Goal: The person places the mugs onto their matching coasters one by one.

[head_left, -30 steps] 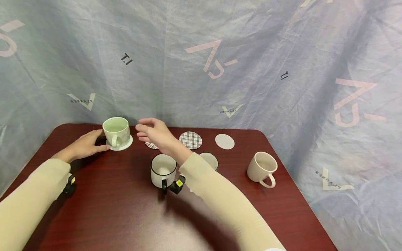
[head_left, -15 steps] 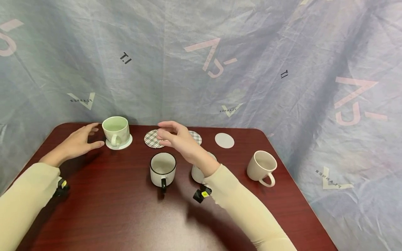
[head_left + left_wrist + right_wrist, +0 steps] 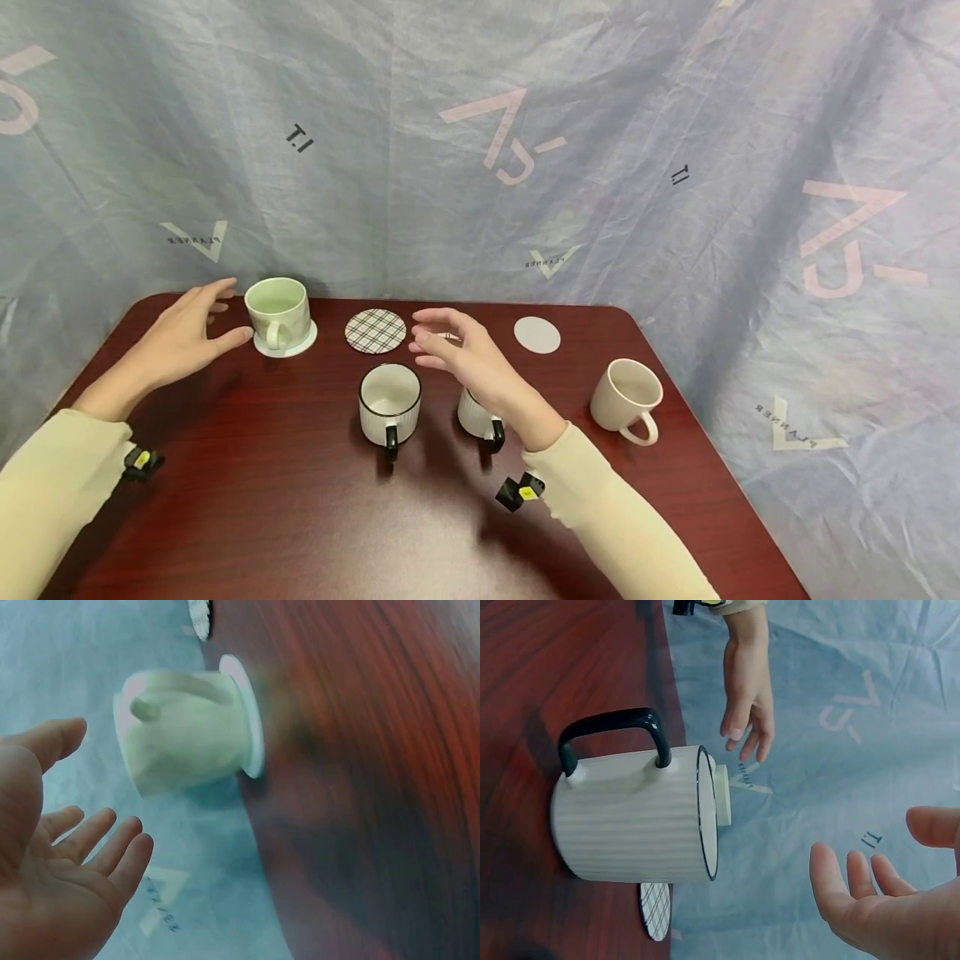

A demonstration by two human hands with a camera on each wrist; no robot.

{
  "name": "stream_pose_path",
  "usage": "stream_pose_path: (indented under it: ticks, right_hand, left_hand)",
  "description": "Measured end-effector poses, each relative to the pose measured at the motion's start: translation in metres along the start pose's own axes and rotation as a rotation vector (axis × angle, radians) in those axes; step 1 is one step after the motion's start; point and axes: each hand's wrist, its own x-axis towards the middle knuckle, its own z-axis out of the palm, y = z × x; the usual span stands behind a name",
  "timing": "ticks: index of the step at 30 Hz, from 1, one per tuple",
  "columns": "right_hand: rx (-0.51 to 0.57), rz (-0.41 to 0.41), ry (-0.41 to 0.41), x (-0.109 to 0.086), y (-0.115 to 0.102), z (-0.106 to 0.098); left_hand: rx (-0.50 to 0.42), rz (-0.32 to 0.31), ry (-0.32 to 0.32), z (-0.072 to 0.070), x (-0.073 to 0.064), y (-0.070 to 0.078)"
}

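A pale green mug (image 3: 277, 308) stands on a white round coaster (image 3: 302, 346) at the back left. My left hand (image 3: 180, 337) is just left of it, fingers spread and holding nothing; the left wrist view shows a gap between the fingers and the mug (image 3: 187, 727). My right hand (image 3: 480, 362) hovers over the middle of the table, fingers loosely bent with nothing in them. It partly hides a white ribbed mug with a black handle (image 3: 476, 415) and a plaid coaster (image 3: 450, 337). Another ribbed mug with black rim and handle (image 3: 378, 423) stands to its left.
A second plaid coaster (image 3: 375, 332) lies at the back, left of the right hand. Farther right are a plain white coaster (image 3: 537, 335) and a beige mug (image 3: 611, 402). The dark red table (image 3: 300, 508) ends at a grey printed curtain (image 3: 420, 167).
My left hand has drawn away from the green mug, lifting slightly. My right hand has moved right, from near the green mug to above the second ribbed mug. The mugs stay put.
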Motion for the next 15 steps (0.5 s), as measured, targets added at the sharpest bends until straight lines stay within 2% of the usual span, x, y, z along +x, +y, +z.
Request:
stream_pose_path:
  ticks: [4, 9, 15]
  right_hand:
    - [-0.002, -0.003, -0.002, -0.008, 0.004, -0.004]
    - [-0.007, 0.006, 0.000, -0.014, 0.010, -0.009]
    - [-0.012, 0.030, 0.006, -0.023, 0.016, -0.010]
  left_hand:
    - [0.006, 0.050, 0.036, 0.003, -0.001, 0.016]
    - [-0.002, 0.071, 0.035, 0.007, 0.000, 0.031]
    - [-0.008, 0.136, 0.055, 0.021, 0.003, 0.044]
